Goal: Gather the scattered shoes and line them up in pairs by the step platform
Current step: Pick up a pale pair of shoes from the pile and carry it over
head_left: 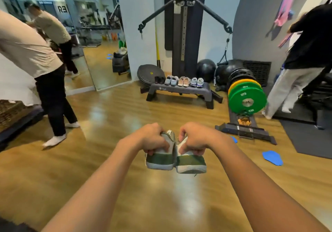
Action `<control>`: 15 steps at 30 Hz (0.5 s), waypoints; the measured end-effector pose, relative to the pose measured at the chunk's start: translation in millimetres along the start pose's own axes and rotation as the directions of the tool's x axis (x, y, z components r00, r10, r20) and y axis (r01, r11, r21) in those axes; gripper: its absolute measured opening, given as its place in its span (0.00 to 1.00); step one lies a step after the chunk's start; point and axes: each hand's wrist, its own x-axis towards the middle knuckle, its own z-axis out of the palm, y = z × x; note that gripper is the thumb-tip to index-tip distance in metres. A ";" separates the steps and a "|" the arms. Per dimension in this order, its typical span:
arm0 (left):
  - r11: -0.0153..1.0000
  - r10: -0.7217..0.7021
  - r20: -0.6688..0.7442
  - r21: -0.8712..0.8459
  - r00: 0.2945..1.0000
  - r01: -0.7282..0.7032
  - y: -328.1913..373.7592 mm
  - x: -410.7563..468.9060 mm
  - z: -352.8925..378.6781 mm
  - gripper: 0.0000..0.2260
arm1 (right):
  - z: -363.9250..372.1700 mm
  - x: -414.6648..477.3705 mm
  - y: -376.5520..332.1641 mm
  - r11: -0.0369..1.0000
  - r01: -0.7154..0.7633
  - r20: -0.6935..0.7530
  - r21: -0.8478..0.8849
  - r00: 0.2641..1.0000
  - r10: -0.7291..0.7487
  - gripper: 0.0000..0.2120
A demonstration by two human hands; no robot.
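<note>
Green-and-white shoes (159, 160), green plates (248, 98), dark grey step platform (179, 90).

Gym: cable machine (184, 25), weight plates (247, 98), mirrors (93, 34).

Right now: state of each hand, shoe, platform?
left hand, grips left green shoe
right hand, grips right green shoe
left green shoe, off the floor, heel toward camera
right green shoe, off the floor, beside the left one
step platform, on the floor, four shoe pairs lined up on top
green plates, upright, stacked on a bar
</note>
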 end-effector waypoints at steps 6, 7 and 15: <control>0.996 0.049 0.049 0.067 0.998 -0.052 -39.3 190.2 -80.2 0.06 | -61.4 177.4 1.2 0.998 -0.030 -0.070 0.047 0.997 0.033 0.15; 0.997 0.043 0.053 0.056 0.998 -0.046 -42.1 219.1 -94.6 0.06 | -74.4 204.7 1.6 0.998 -0.030 -0.078 0.051 0.996 0.034 0.17; 0.999 0.022 0.079 0.046 0.997 -0.026 -90.7 457.7 -191.4 0.07 | -170.9 457.3 3.6 0.993 -0.090 0.021 0.073 0.996 0.089 0.20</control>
